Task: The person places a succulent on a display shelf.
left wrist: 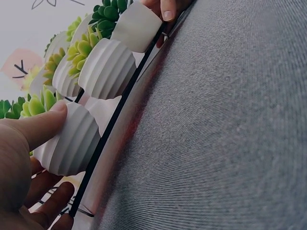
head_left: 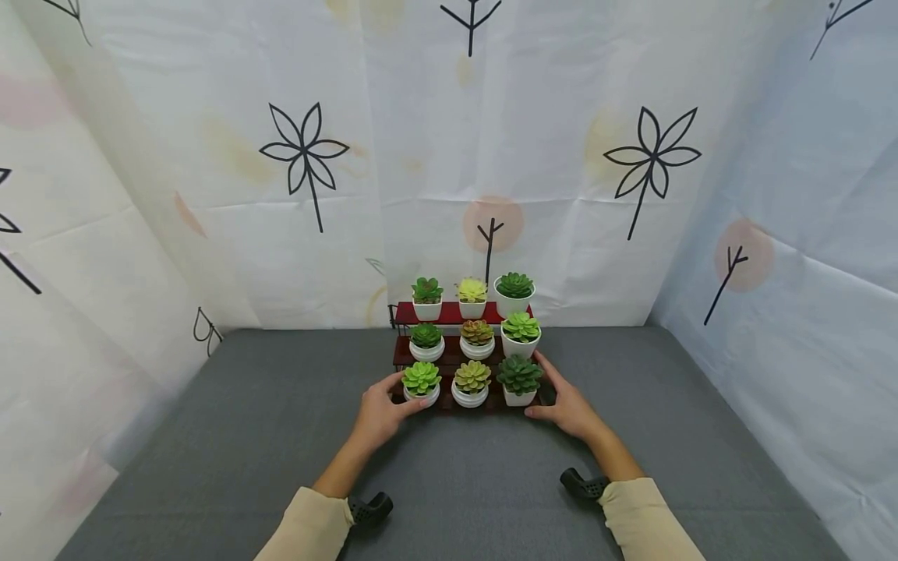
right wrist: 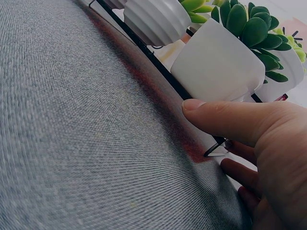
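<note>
A three-tier rack [head_left: 449,352] with dark red shelves and thin black metal framing bears several small succulents in white pots. My left hand [head_left: 382,409] is at its front left corner, holding the bright green succulent's ribbed round pot [left wrist: 72,139] with the thumb across its front and the fingers round its outer side. At the opposite front corner, my right hand [head_left: 570,405] grips the rack's end. Its thumb lies at the black front edge [right wrist: 165,72], just below the dark green succulent's smooth white pot [right wrist: 216,60], and its other fingers reach behind the end.
The rack stands on a grey cloth-covered table [head_left: 449,483], near its back edge. White fabric walls [head_left: 421,156] with printed leaves and trees rise behind and at both sides. A black cord loop [head_left: 205,331] hangs at the back left corner.
</note>
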The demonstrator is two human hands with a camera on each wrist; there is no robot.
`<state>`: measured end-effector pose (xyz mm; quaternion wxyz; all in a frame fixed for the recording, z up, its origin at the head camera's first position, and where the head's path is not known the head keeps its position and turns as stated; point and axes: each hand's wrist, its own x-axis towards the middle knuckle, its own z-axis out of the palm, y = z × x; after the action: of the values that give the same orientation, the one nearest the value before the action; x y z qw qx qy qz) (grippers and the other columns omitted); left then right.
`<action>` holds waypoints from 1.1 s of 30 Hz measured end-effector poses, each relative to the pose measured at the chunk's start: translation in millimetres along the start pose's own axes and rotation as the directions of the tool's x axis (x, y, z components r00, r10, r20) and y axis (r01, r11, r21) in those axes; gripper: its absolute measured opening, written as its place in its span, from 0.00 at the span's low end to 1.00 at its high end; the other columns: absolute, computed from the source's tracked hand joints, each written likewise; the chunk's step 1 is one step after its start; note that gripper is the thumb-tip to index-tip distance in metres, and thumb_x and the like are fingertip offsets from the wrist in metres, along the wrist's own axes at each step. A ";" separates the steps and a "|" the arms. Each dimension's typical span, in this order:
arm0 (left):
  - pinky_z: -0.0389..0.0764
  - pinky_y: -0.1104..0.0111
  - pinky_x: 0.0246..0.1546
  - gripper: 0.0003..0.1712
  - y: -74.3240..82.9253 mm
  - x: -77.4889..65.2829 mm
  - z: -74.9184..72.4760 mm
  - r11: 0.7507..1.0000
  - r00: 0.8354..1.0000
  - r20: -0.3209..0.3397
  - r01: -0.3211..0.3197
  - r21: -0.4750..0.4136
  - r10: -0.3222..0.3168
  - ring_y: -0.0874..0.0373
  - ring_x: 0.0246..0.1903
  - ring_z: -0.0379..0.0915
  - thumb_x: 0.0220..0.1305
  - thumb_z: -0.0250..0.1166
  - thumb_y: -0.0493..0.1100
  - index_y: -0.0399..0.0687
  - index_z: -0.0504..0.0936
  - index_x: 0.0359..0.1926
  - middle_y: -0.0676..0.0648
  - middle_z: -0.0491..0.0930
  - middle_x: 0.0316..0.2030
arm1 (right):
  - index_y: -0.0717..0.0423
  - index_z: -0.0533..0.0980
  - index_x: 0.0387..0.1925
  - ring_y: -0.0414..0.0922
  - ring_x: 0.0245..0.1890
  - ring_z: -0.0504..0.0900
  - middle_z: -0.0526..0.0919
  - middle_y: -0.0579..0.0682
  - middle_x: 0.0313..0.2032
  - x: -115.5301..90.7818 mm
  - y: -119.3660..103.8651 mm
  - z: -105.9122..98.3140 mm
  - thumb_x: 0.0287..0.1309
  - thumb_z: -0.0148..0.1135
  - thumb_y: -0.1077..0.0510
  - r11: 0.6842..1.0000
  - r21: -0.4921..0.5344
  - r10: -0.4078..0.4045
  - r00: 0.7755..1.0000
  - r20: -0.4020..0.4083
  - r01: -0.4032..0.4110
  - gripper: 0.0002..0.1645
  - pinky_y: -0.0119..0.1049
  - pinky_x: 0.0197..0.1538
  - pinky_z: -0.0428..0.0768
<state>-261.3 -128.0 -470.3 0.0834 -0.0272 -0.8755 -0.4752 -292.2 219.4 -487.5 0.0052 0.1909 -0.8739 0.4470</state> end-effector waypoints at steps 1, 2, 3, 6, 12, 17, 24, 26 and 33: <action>0.67 0.44 0.59 0.41 0.0 0.0 0.0 1.000 1.000 -0.001 0.001 -0.002 -0.001 0.39 0.62 0.66 0.50 0.77 0.50 0.38 0.75 0.63 0.36 0.73 0.60 | 0.49 0.48 0.77 0.65 0.61 0.67 0.69 0.67 0.61 0.0 0.0 0.0 0.48 0.76 0.53 1.000 -0.001 0.000 1.000 -0.001 0.000 0.62 0.67 0.56 0.66; 0.67 0.44 0.59 0.41 0.0 0.1 0.1 1.000 1.000 -0.002 0.002 -0.003 -0.002 0.39 0.62 0.66 0.50 0.77 0.50 0.38 0.75 0.63 0.36 0.73 0.60 | 0.49 0.48 0.77 0.65 0.61 0.67 0.69 0.67 0.61 0.0 0.0 0.1 0.48 0.76 0.54 1.000 0.000 0.001 1.000 -0.001 -0.001 0.62 0.67 0.56 0.66; 0.67 0.44 0.59 0.41 -0.1 0.2 0.3 1.000 1.000 -0.003 0.004 -0.002 -0.004 0.39 0.62 0.66 0.50 0.77 0.50 0.38 0.75 0.63 0.36 0.73 0.60 | 0.49 0.48 0.77 0.65 0.61 0.67 0.69 0.67 0.61 0.0 0.0 0.1 0.48 0.76 0.54 1.000 -0.001 0.001 1.000 -0.002 -0.001 0.62 0.66 0.56 0.66; 0.66 0.44 0.59 0.42 -0.3 0.4 0.3 1.000 1.000 -0.001 0.008 -0.006 -0.008 0.39 0.62 0.65 0.50 0.77 0.51 0.39 0.74 0.63 0.36 0.73 0.61 | 0.48 0.48 0.77 0.65 0.61 0.67 0.69 0.66 0.61 0.1 0.0 0.3 0.48 0.76 0.54 1.000 0.003 -0.001 1.000 -0.004 0.001 0.62 0.66 0.56 0.66; 0.66 0.44 0.59 0.43 -1.3 0.0 0.7 1.000 1.000 0.001 0.019 -0.002 -0.019 0.39 0.63 0.64 0.50 0.77 0.53 0.40 0.74 0.64 0.36 0.72 0.61 | 0.48 0.48 0.77 0.65 0.61 0.67 0.69 0.67 0.61 -0.5 -0.4 0.2 0.48 0.76 0.54 1.000 -0.001 -0.015 1.000 -0.007 0.015 0.62 0.67 0.56 0.66; 0.66 0.44 0.59 0.43 -1.7 -0.7 1.0 1.000 1.000 -0.003 0.024 -0.004 -0.024 0.39 0.63 0.64 0.50 0.77 0.53 0.40 0.74 0.64 0.37 0.72 0.61 | 0.49 0.47 0.77 0.65 0.62 0.67 0.68 0.68 0.62 -0.6 -0.1 0.0 0.48 0.76 0.54 1.000 0.007 -0.022 1.000 -0.004 0.022 0.62 0.67 0.56 0.66; 0.66 0.44 0.59 0.43 -2.9 -2.9 0.4 1.000 1.000 -0.010 0.027 -0.005 -0.027 0.40 0.62 0.65 0.50 0.77 0.53 0.41 0.74 0.64 0.37 0.73 0.61 | 0.50 0.48 0.77 0.65 0.61 0.68 0.70 0.68 0.61 0.0 1.3 1.1 0.48 0.76 0.54 0.999 0.005 -0.038 0.999 -0.005 0.038 0.62 0.67 0.56 0.66; 0.67 0.44 0.59 0.42 -3.3 -3.9 -0.1 1.000 1.000 -0.011 0.027 -0.003 -0.027 0.40 0.62 0.65 0.50 0.77 0.52 0.41 0.73 0.64 0.37 0.73 0.61 | 0.50 0.47 0.77 0.65 0.61 0.68 0.70 0.68 0.61 0.2 1.9 1.4 0.48 0.76 0.54 0.999 0.004 -0.040 0.999 -0.004 0.040 0.62 0.67 0.56 0.66; 0.72 0.48 0.54 0.39 -3.4 -7.2 -1.9 1.000 0.999 -0.031 -0.016 -0.005 0.016 0.45 0.54 0.72 0.51 0.77 0.49 0.42 0.75 0.63 0.41 0.79 0.52 | 0.50 0.47 0.77 0.65 0.61 0.67 0.69 0.68 0.61 0.5 2.1 1.0 0.48 0.76 0.54 0.999 0.014 -0.041 0.999 -0.008 0.041 0.62 0.66 0.56 0.66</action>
<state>-254.5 -131.2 -473.4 0.1007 -0.0271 -0.8726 -0.4772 -293.3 219.5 -489.6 0.0162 0.2072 -0.8666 0.4537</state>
